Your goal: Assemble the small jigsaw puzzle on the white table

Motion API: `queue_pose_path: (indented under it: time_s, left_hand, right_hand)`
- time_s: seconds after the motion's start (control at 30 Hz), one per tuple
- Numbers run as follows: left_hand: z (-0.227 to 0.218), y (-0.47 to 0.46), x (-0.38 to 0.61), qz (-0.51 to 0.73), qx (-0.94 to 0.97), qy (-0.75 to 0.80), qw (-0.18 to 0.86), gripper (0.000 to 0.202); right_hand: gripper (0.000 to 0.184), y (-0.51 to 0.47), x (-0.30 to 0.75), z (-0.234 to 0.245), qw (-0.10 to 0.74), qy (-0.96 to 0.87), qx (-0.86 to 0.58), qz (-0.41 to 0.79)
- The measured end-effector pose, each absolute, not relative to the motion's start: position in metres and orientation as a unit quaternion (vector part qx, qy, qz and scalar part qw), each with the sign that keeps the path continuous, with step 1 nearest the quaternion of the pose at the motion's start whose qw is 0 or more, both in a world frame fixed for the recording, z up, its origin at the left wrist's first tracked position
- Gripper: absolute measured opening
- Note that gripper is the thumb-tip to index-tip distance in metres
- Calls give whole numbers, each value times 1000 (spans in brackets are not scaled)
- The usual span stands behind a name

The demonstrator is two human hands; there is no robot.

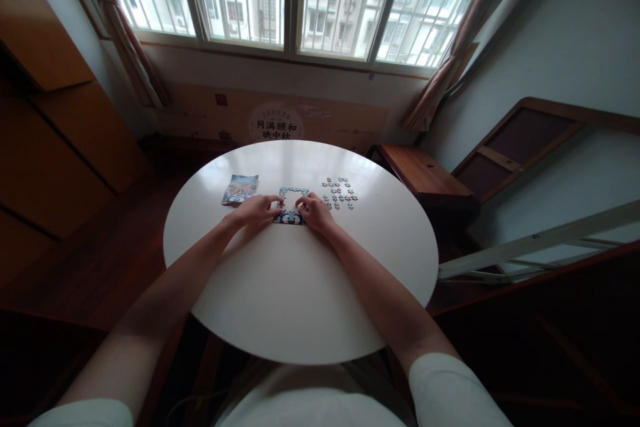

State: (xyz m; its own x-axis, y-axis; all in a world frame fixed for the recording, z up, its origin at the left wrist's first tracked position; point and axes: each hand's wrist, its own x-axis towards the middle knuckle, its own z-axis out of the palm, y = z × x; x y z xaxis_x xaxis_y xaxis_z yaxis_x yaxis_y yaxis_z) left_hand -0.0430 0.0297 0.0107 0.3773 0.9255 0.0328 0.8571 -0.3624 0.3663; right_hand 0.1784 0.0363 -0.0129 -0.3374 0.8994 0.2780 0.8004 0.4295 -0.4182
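Observation:
A partly assembled jigsaw puzzle (291, 219) lies on the white round table, its border joined in a ring around an open white middle. My left hand (261, 209) grips the puzzle's left side, with thumb and index finger on the edge pieces. At the right side, my right hand (316, 212) is closed in a pinch over the ring; what sits between its fingertips is too small to make out. Loose jigsaw pieces (342, 199) are spread to the right of my right hand. A crumpled, colourful printed packet (241, 189) rests beyond my left hand.
The white round table (300, 293) reaches close to my body. Behind it on the right stands a wooden bench (423, 170), with a leaning wooden frame (520, 140) beside it. A cardboard panel (345, 113) is under the barred window. Orange cabinets (65, 147) line the left.

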Motion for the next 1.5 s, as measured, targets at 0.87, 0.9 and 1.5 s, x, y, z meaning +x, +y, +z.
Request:
queue_pose_path:
  time_s: [0.87, 0.9, 1.5]
  left_hand:
    - [10, 30, -43, 118, 818, 545, 145, 53]
    - [10, 30, -43, 117, 818, 544, 145, 52]
    - [13, 27, -43, 108, 818, 546, 145, 50]
  right_hand:
    - [26, 37, 178, -16, 291, -802, -507, 122]
    - [27, 39, 179, -16, 310, -798, -501, 129]
    - [38, 90, 310, -17, 564, -488, -664, 51]
